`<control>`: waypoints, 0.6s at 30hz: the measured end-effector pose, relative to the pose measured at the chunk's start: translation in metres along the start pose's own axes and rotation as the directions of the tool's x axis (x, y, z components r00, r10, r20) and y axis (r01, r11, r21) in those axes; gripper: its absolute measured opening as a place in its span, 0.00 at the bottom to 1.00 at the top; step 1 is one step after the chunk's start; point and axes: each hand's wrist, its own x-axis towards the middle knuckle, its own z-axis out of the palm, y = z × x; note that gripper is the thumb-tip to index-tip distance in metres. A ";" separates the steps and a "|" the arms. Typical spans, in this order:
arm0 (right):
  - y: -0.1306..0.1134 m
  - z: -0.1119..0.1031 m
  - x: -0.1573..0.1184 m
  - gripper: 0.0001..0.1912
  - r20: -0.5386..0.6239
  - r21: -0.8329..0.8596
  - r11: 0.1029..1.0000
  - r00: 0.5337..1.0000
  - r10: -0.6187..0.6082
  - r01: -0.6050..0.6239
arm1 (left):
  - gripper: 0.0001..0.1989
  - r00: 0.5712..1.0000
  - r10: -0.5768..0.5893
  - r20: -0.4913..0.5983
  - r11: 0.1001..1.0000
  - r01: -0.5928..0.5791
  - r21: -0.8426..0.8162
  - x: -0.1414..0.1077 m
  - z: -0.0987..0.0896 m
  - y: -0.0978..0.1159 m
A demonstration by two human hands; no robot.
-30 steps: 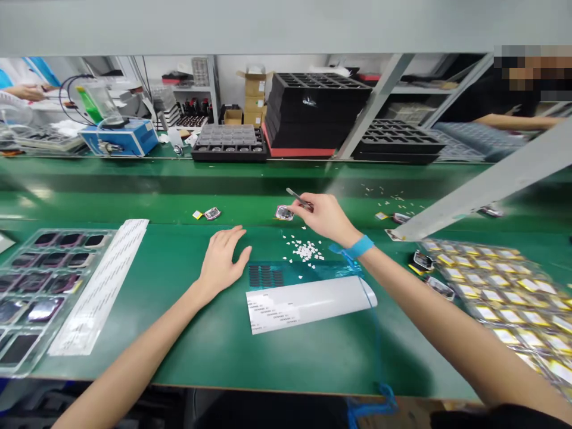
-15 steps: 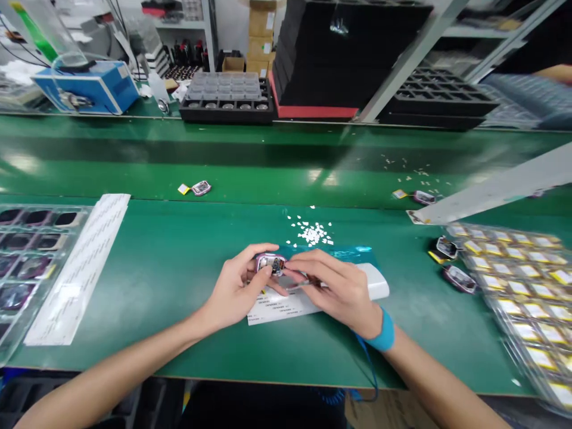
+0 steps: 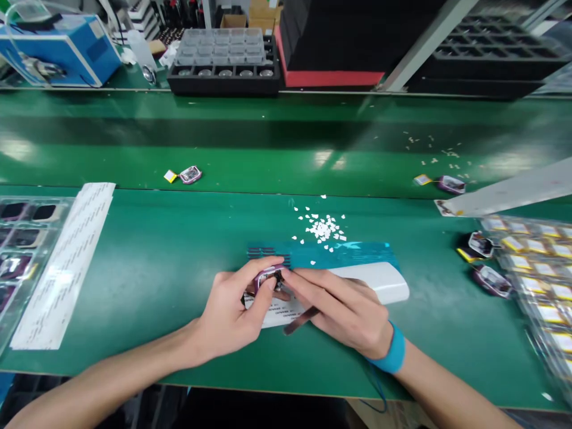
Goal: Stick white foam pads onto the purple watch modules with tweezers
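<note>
My left hand grips a small purple-rimmed watch case between thumb and fingers, its electronics facing up. At the right end of the case, the fingertips of my right hand press close together. Out from under that hand sticks a dark, narrow tool that looks like tweezers; its other end is hidden by the fingers. Beneath both hands lie a printed white sheet and a blue film, with a white rounded object beside my right hand.
Small white pieces are scattered beyond my hands. A clear tray of yellow-edged batteries stands right, near loose watch cases. Left are a tray of watch parts and white strips. A pale post slants in at right.
The view has tilted down and closer. My right hand has turned, so the dark tool now points out below it toward me. The watch case stays in my left hand, tipped more.
</note>
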 end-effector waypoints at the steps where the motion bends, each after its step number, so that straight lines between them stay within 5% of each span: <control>1: 0.000 -0.001 0.001 0.25 0.022 -0.017 1.000 1.000 -0.022 0.022 | 0.14 1.000 0.005 -0.004 1.000 -0.005 0.028 0.001 0.000 0.000; 9: -0.005 -0.003 0.008 0.24 0.078 -0.092 0.993 0.995 -0.067 0.074 | 0.14 0.988 0.151 0.010 0.949 -0.148 0.278 0.004 -0.003 -0.001; 15: 0.001 0.002 0.008 0.21 0.013 0.165 0.982 0.995 0.094 -0.095 | 0.12 0.992 -0.111 0.052 0.992 0.114 -0.045 0.009 -0.005 0.000; 18: 0.002 0.004 0.014 0.14 -0.050 0.272 0.952 0.986 0.160 -0.141 | 0.11 0.985 -0.150 0.082 0.978 0.160 -0.135 0.012 -0.006 0.000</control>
